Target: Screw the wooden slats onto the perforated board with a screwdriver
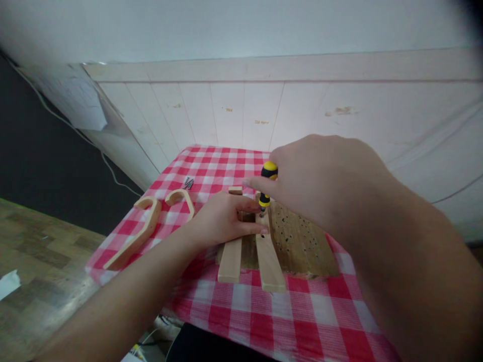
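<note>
My right hand (320,176) is closed around a yellow and black screwdriver (269,171). The tool stands nearly upright, its tip at a dark hole or screw in a pale wooden piece (270,264). Thumb and fingers of my left hand (221,218) grip that same piece just beside the tip; a second dark hole shows by the thumb. Under my left hand lies another pale wooden piece (230,261), partly hidden. Both pieces rest on a brown board (302,234) pitted with many small holes.
Two hook-shaped wooden pieces, a longer one (141,234) and a partly covered one (185,198), lie at the left. Several screws (188,183) are behind them. A red and white checked cloth (241,158) covers the table, which stands against a white panelled wall (230,115).
</note>
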Motion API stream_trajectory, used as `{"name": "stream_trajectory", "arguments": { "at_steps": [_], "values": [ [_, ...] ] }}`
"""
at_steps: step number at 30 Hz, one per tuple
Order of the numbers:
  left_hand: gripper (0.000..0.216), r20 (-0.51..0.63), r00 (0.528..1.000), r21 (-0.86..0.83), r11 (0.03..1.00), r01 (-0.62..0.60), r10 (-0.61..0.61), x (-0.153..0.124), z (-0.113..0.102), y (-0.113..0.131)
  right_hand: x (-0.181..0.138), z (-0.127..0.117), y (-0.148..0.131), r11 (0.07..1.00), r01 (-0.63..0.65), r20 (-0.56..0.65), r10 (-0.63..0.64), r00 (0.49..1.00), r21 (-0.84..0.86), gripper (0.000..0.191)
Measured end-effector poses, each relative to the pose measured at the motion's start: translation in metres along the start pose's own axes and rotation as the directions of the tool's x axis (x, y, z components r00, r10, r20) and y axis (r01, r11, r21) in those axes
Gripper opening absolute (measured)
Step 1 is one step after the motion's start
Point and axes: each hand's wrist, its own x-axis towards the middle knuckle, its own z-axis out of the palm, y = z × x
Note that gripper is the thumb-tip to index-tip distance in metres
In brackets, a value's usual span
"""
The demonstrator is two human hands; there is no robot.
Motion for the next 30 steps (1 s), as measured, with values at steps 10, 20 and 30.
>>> {"name": "stream_trajectory", "arguments": {
  "at_steps": [10,20,30],
  "values": [
    [0.026,-0.048,0.999,0.016,1.0,-0.006,0.007,-0.001,0.004,-0.006,-0.013,-0.001,0.0,0.955,0.232,0.205,-0.268,0.941,0.182,0.01],
    [0.031,0.01,1.0,0.011,1.0,-0.005,0.005,-0.001,0.0,0.001,-0.003,-0.001,-0.006,0.999,0.03,0.005,-0.03,1.0,-0.046,0.033],
    [0.029,-0.025,1.0,0.022,1.0,-0.019,0.019,-0.001,0.002,-0.003,-0.006,-0.019,-0.008,0.98,-0.044,0.212,0.087,0.973,-0.196,0.035]
  ]
}}
